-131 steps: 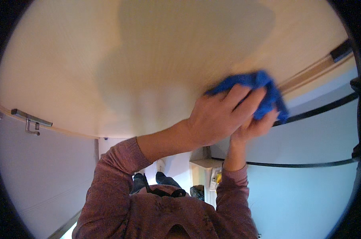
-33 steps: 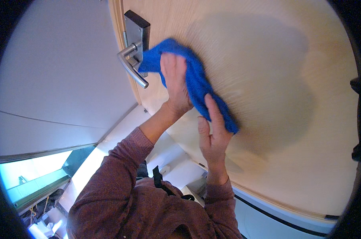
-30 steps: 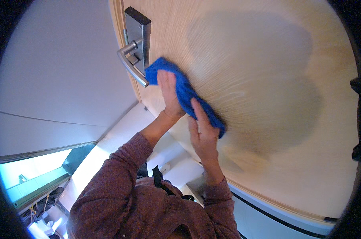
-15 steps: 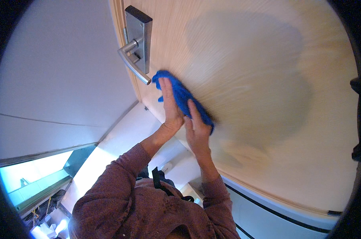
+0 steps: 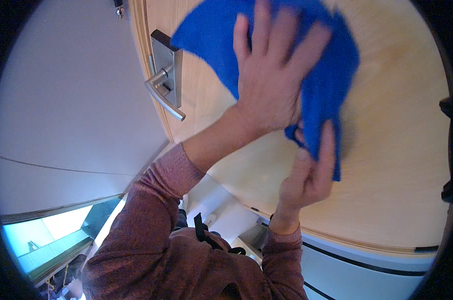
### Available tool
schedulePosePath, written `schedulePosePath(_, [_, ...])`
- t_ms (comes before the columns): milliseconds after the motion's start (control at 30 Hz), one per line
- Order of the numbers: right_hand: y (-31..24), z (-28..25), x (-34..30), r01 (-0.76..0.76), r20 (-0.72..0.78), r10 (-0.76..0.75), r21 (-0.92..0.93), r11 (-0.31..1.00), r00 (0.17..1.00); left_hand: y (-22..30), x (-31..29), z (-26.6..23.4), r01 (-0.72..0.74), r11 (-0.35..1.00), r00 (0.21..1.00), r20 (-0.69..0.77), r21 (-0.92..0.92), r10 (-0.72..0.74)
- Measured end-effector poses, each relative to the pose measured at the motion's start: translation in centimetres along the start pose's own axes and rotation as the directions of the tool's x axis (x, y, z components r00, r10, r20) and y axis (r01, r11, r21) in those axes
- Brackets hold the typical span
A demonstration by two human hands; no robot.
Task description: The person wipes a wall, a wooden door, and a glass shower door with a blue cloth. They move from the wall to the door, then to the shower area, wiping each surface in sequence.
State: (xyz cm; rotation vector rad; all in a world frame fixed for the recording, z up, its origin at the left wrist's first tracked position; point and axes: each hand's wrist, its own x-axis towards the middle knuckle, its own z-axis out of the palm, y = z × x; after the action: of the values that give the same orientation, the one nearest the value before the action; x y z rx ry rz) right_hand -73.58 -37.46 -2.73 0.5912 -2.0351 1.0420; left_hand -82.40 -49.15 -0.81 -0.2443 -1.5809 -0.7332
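A blue cloth (image 5: 329, 75) is spread out in front of the light wooden door (image 5: 386, 150), slightly blurred by motion. Across it lies my left hand (image 5: 269, 90), palm toward the door, fingers stretched and spread apart. Lower and to the right, my right hand (image 5: 309, 185) has the cloth's hanging lower end between thumb and fingers. The cloth's upper left part reaches the top of the metal lever handle's plate (image 5: 164, 55). Neither hand touches the lever (image 5: 165, 102).
To the left stands a pale grey panel (image 5: 71, 90) with a small metal fitting (image 5: 119, 12) at its top. A lit opening (image 5: 51, 232) shows at lower left. Below the door, at lower right, is a pale surface with black lines (image 5: 356, 270).
The cloth has gone from a narrow bunch below the lever to a wide spread higher up and to the right. My left hand moved up with spreading fingers; my right hand shifted right and down.
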Motion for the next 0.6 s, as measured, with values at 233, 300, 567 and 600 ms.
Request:
schedulePosePath(233, [4.9,3.7,-7.5,-0.12,0.183,0.132,-0.074,0.99,0.974,-3.1,-15.1,-2.4,0.212,0.974,0.91,0.347,0.079,-0.226])
schedulePosePath(300, [6.0,4.9,-8.8,-0.135,0.2,0.149,-0.085,0.987,0.968,-3.4,-17.9,-2.5,0.311,0.943,0.867,0.371,0.119,-0.333])
schedulePosePath(567, [5.4,4.5,-5.2,-0.176,0.078,0.176,-0.003,0.984,0.981,-2.8,-12.2,-1.4,0.254,0.963,0.892,0.362,0.095,-0.271])
schedulePosePath(600, [4.8,4.7,-3.9,-0.159,0.056,0.156,0.058,0.986,0.986,-3.1,-10.0,-1.1,0.19,0.975,0.921,0.321,0.119,-0.219])
